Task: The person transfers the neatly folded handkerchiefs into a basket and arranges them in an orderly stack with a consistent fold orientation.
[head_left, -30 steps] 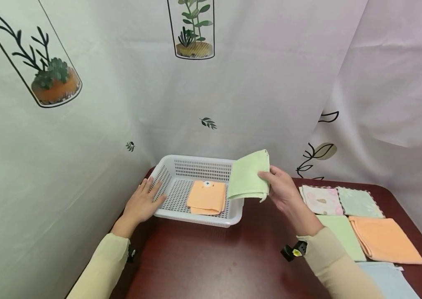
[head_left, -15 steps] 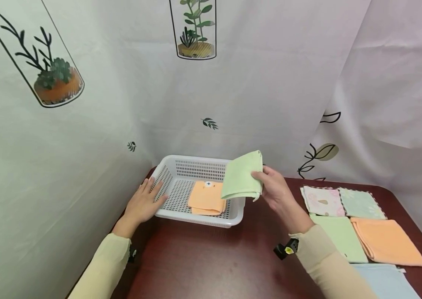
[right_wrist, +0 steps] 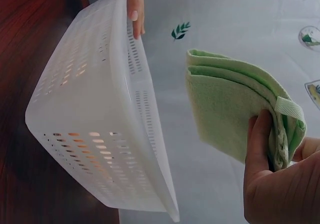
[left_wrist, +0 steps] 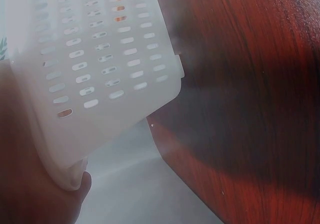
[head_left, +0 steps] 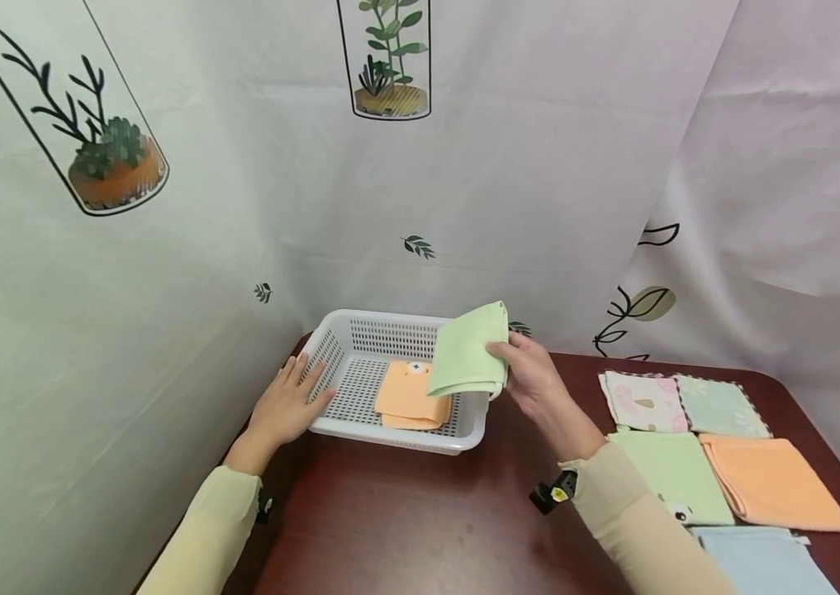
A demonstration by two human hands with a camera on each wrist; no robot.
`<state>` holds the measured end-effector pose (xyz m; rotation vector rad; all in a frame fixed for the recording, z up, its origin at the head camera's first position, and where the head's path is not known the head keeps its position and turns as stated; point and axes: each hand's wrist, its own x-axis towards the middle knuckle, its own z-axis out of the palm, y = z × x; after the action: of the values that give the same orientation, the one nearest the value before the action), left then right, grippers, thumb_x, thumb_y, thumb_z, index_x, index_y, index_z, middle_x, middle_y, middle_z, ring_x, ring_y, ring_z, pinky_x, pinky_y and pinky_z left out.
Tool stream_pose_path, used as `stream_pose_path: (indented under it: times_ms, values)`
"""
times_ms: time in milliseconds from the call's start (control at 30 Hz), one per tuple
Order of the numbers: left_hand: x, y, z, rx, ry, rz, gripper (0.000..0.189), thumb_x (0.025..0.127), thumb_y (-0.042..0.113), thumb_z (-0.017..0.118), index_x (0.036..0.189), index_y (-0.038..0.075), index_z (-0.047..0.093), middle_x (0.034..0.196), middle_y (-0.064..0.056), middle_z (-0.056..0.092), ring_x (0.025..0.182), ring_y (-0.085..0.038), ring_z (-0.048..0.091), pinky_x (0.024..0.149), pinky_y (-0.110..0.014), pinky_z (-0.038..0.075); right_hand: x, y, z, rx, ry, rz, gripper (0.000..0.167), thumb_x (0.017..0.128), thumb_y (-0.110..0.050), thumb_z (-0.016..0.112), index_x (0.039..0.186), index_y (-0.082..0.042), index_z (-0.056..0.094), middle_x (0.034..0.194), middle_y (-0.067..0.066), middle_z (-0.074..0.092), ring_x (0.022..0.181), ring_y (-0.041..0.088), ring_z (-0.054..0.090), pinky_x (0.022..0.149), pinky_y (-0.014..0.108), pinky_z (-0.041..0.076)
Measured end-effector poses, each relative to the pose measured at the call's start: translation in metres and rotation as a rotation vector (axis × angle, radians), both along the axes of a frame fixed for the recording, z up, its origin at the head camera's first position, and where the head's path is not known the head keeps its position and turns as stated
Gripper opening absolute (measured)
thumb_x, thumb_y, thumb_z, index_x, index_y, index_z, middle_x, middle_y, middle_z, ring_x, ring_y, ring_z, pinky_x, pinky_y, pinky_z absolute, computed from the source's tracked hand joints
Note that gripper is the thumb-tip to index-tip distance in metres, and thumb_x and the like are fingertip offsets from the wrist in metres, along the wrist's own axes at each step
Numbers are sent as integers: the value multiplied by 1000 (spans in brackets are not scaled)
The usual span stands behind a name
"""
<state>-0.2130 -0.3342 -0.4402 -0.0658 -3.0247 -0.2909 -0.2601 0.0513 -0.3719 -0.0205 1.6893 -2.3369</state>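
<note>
My right hand (head_left: pixel 534 378) pinches a folded light green towel (head_left: pixel 466 351) by its edge, thumb on the near face. The towel is held in the air over the right end of a white plastic basket (head_left: pixel 397 440). In the right wrist view, the green towel (right_wrist: pixel 225 103) shows its stacked folds and a small loop, apart from the basket rim. A folded orange towel (head_left: pixel 406 398) with a small face design lies on the basket floor, partly hidden by the green one. My left hand (head_left: pixel 283 405) rests on the basket's left rim with its fingers spread.
To the right on the dark red table (head_left: pixel 405 521) lie several folded towels: a pink-and-white one (head_left: pixel 643 402), a pale green patterned one (head_left: pixel 723 406), a green one (head_left: pixel 676 471), an orange one (head_left: pixel 772 479) and a blue one (head_left: pixel 765 558). A printed curtain (head_left: pixel 524 190) hangs behind.
My right hand has carried the green towel leftward, further over the basket, covering part of the orange towel. The left hand has stayed on the rim.
</note>
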Motion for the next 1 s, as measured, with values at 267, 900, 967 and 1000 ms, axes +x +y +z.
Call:
stream_pose_path:
  times_ms: [267, 900, 967, 1000]
  values:
    - [0, -1, -2, 10, -8, 5, 73, 104, 53, 43, 158, 5, 32, 167, -25, 12, 154, -45, 6, 123, -59, 12, -1, -11, -5, 4, -18, -14, 46, 100, -4, 56, 144, 6, 48, 115, 10, 66, 90, 11, 71, 76, 26, 60]
    - [0, -1, 0, 6, -5, 12, 72, 104, 50, 45, 158, 5, 32, 167, -25, 13, 154, -45, 6, 123, -59, 11, -4, -38, -18, 14, -50, 0, 50, 99, -5, 57, 148, 3, 46, 138, 25, 57, 100, 16, 69, 81, 28, 60]
    - [0, 0, 0, 7, -4, 9, 72, 104, 51, 45, 158, 5, 32, 167, -25, 13, 154, -45, 6, 123, -60, 12, -5, -41, -19, 9, -58, -8, 50, 98, -3, 57, 147, 3, 47, 138, 25, 57, 102, 17, 69, 82, 29, 60]
    - [1, 0, 0, 8, -3, 8, 72, 104, 51, 45, 158, 4, 32, 167, -25, 13, 154, -46, 7, 123, -60, 12, -6, -43, -20, 6, -60, -9, 50, 98, -2, 57, 146, 4, 47, 139, 26, 57, 103, 18, 68, 82, 29, 60]
